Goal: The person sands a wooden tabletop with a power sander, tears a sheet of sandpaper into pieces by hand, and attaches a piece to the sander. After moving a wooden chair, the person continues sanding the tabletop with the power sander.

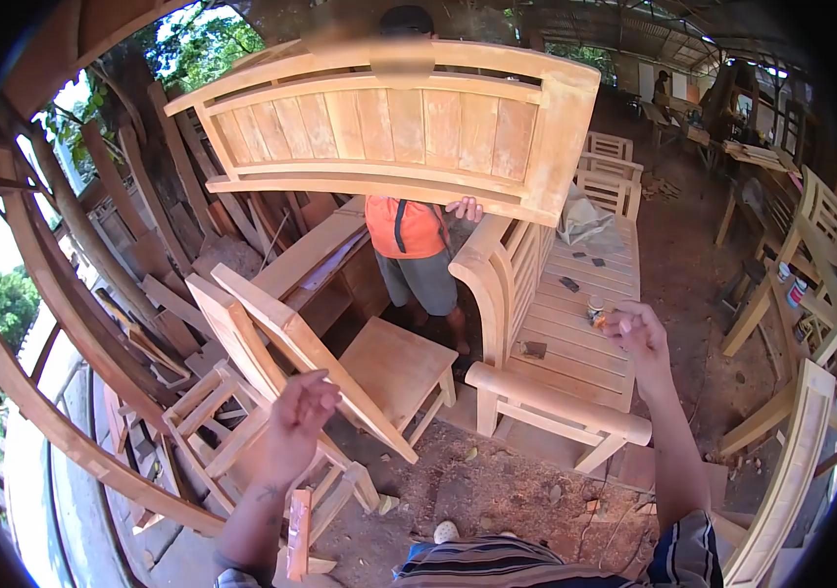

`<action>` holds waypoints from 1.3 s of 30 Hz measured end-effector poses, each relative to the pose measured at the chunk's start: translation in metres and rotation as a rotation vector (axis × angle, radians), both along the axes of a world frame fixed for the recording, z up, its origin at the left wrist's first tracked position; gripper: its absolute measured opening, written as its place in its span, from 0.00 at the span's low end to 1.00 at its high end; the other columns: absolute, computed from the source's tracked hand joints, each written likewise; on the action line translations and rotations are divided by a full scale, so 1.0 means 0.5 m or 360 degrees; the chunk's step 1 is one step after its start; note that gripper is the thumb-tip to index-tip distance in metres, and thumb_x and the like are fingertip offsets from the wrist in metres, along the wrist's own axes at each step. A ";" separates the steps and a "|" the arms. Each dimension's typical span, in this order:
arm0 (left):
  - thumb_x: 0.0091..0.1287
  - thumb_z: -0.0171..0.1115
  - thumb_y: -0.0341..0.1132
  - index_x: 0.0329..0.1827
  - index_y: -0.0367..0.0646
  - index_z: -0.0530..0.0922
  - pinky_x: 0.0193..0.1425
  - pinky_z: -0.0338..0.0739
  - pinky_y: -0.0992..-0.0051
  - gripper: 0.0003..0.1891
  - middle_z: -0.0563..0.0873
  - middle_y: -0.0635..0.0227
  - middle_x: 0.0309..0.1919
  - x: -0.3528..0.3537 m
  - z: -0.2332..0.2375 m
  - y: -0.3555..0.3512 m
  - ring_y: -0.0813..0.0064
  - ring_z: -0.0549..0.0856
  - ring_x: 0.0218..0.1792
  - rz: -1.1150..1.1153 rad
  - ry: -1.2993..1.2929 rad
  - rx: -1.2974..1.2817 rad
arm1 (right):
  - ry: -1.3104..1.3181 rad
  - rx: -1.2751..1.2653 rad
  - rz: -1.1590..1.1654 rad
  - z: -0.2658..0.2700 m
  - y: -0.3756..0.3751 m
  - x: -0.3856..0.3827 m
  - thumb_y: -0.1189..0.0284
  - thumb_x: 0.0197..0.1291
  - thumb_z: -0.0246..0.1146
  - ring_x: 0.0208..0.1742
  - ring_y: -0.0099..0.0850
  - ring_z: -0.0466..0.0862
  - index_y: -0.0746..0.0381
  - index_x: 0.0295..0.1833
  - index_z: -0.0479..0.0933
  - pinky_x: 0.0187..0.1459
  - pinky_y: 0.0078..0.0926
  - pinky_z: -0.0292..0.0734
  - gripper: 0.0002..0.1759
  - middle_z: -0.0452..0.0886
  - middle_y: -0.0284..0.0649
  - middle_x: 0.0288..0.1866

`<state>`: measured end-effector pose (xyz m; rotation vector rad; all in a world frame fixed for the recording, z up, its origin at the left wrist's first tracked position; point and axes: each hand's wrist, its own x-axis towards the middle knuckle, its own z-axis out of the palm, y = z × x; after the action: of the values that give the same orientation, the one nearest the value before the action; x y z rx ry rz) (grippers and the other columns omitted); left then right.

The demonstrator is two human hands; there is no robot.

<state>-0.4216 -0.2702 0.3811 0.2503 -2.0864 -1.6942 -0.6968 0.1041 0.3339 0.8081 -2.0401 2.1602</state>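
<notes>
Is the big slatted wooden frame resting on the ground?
No, the slatted frame is held up in the air by a person in an orange shirt.

A person in an orange shirt point(407, 227) carries a slatted wooden frame point(379, 127); curved planks point(56, 323) lean at the left.

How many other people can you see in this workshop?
2. One person in an orange shirt stands in the middle, holding up a wooden bench back. Another person is far off, upper right. More may be hidden.
</notes>
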 end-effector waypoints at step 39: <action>0.57 0.67 0.25 0.47 0.33 0.76 0.47 0.77 0.66 0.15 0.83 0.52 0.38 -0.156 0.443 0.178 0.58 0.84 0.40 0.0512 0.0072 -0.2275 | -0.1591 -0.1235 0.0472 -0.361 -0.119 0.103 0.51 0.65 0.59 0.34 0.21 0.76 0.54 0.43 0.73 0.43 0.27 0.72 0.17 0.77 0.28 0.32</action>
<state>-0.4994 -0.1813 0.6027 0.0578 -2.4672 0.1760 -0.6453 0.0444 0.1536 -0.1454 -0.9790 3.5863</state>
